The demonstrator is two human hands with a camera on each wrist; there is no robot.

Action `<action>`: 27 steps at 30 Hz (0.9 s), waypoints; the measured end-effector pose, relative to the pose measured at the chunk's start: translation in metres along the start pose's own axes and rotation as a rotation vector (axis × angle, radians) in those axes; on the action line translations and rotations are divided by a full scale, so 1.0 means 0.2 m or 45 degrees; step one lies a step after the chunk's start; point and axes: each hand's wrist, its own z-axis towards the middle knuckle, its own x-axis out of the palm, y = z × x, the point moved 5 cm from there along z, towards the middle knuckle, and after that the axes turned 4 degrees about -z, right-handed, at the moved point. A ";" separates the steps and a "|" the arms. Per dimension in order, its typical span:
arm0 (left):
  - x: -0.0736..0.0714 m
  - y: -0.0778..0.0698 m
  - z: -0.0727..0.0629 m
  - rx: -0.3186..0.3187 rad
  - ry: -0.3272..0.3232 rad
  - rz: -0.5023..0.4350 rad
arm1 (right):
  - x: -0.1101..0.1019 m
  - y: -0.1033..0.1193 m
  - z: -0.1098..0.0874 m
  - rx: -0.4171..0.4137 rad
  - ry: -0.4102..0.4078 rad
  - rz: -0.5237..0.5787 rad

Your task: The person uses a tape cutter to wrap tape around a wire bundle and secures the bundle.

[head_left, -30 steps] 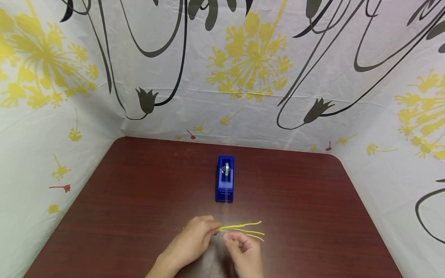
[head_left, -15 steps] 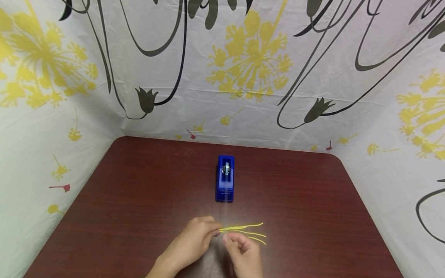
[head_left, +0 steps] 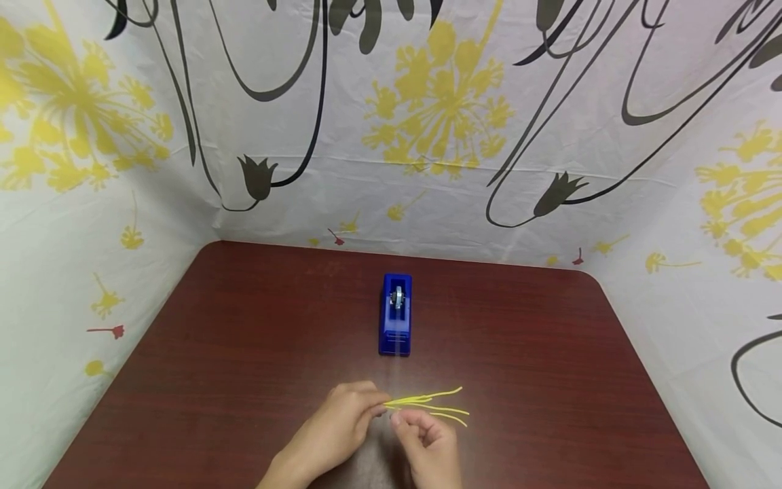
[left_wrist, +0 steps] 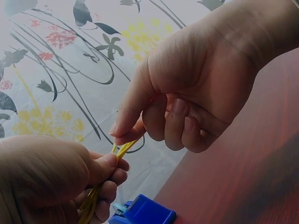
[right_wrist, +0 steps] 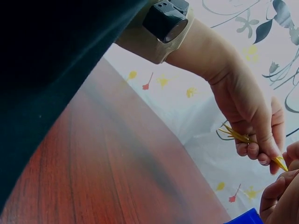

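A bundle of thin yellow strings (head_left: 421, 401) lies between my hands above the near part of the table. My left hand (head_left: 339, 424) pinches the bundle between thumb and fingers, and several loose ends fan out to the right. Close beside it my right hand (head_left: 430, 445) has curled fingers, its thumb and index finger pinching the strings. In the left wrist view, the yellow strings (left_wrist: 124, 149) stretch between the two sets of fingertips. Short string ends (right_wrist: 233, 133) also stick out behind my left hand (right_wrist: 252, 112) in the right wrist view.
A blue tape dispenser (head_left: 395, 326) with a small roll stands on the dark red-brown table (head_left: 269, 326), beyond my hands. White cloth (head_left: 366, 136) with yellow and grey flower prints hangs along the back and both sides.
Both hands keep nearly the same place and grip. The loose right ends of the yellow strings dip slightly, then rise a little.
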 end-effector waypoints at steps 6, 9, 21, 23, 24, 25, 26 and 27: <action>0.00 -0.01 0.00 0.006 -0.029 0.009 | 0.00 -0.01 0.01 -0.008 -0.008 -0.001; 0.00 -0.01 0.00 0.017 -0.047 0.019 | 0.00 -0.01 0.01 -0.007 -0.016 -0.010; 0.00 -0.02 0.00 0.046 -0.098 0.036 | 0.00 0.01 0.00 -0.021 -0.068 -0.018; 0.00 -0.02 0.00 0.056 -0.115 0.041 | -0.01 0.01 0.00 -0.009 -0.075 -0.031; 0.00 -0.01 0.00 0.060 -0.124 0.041 | -0.01 0.01 0.00 -0.003 -0.078 -0.036; 0.00 -0.01 0.00 0.065 -0.133 0.038 | 0.00 0.00 0.00 -0.003 -0.078 -0.038; 0.00 -0.01 0.00 0.068 -0.140 0.040 | 0.00 0.00 0.00 -0.003 -0.078 -0.038; 0.00 -0.01 0.00 0.068 -0.145 0.035 | 0.00 0.00 0.00 -0.006 -0.079 -0.040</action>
